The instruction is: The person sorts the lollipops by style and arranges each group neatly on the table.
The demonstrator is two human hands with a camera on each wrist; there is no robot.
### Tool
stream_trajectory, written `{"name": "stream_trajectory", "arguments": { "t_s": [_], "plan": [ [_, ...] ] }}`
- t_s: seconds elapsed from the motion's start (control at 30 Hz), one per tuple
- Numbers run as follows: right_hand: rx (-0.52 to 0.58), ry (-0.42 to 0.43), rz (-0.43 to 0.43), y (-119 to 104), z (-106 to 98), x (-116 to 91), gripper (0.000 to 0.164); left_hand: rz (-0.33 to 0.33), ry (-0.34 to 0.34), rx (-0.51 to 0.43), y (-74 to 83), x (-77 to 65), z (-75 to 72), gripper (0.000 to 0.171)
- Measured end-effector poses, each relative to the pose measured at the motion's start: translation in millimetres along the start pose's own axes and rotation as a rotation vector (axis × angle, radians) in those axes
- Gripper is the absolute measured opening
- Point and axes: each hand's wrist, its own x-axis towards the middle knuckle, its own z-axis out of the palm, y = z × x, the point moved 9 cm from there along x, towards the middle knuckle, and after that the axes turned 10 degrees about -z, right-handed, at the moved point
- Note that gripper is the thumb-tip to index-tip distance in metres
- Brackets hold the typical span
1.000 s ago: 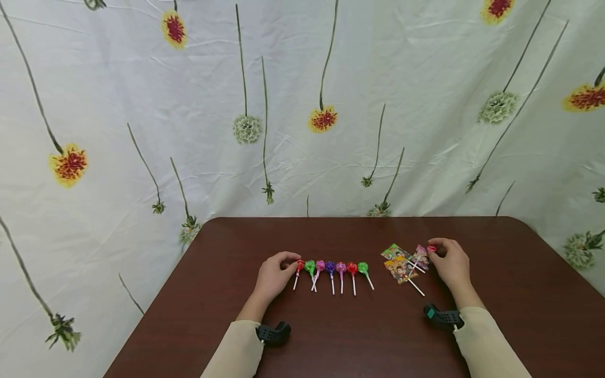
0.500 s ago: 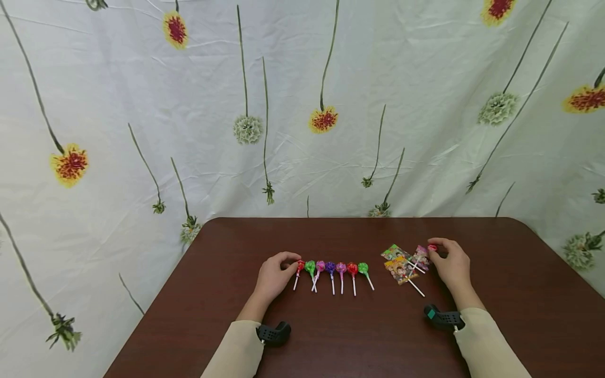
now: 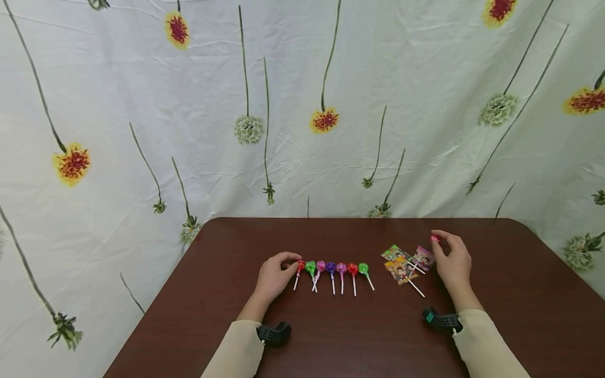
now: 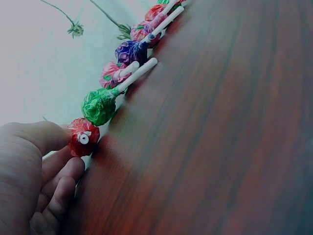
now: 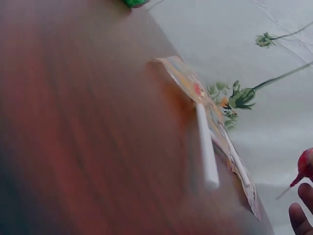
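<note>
My left hand [image 3: 273, 275] pinches the head of a red lollipop [image 4: 84, 131] at the left end of a row. To its right lie several round lollipops, beginning with a green lollipop [image 4: 100, 106], a pink one [image 3: 320, 266] and a purple one [image 3: 330, 268]. Between thumb and fingers my right hand [image 3: 455, 262] holds another red lollipop [image 5: 304, 169], its thin stick partly showing in the right wrist view. Left of that hand, flat packets with sticks overlap: a green packet [image 3: 395, 252], an orange packet [image 3: 399, 269] and a pink packet [image 3: 423, 257].
Everything lies on a dark brown table [image 3: 350, 336] with rounded far corners. Behind its far edge hangs a white flower-print cloth [image 3: 302, 157]. A black band [image 3: 275, 335] is on the left wrist and another black band [image 3: 441, 320] on the right.
My right hand has moved a little away toward the far edge with its red lollipop, uncovering more of the pink packet. The left hand stays where it was.
</note>
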Motion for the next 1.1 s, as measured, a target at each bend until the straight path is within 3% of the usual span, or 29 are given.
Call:
{"name": "stream_trajectory", "arguments": {
  "t_s": [0.2,0.4,0.67,0.83,1.1],
  "plan": [
    [0.049,-0.052,-0.007,-5.8,6.5,2.4,0.028,-0.006,0.001,0.002,-0.3,-0.3,-0.1,0.014],
    [0.08,-0.079,0.051,-5.3,8.6,1.0,0.028,-0.002,0.002,0.003,-0.3,-0.6,-0.2,0.014],
    [0.374,-0.09,0.087,-10.9,15.7,-1.0,0.036,0.001,0.0,0.01,-0.5,0.2,0.3,0.014],
    [0.494,-0.13,0.098,-17.7,21.4,-2.8,0.039,0.011,0.009,0.019,0.3,0.5,-0.4,0.014],
    [0.453,-0.259,0.104,-20.1,34.4,-6.5,0.043,0.011,0.003,0.015,1.5,-1.2,-0.8,0.014]
  ]
}}
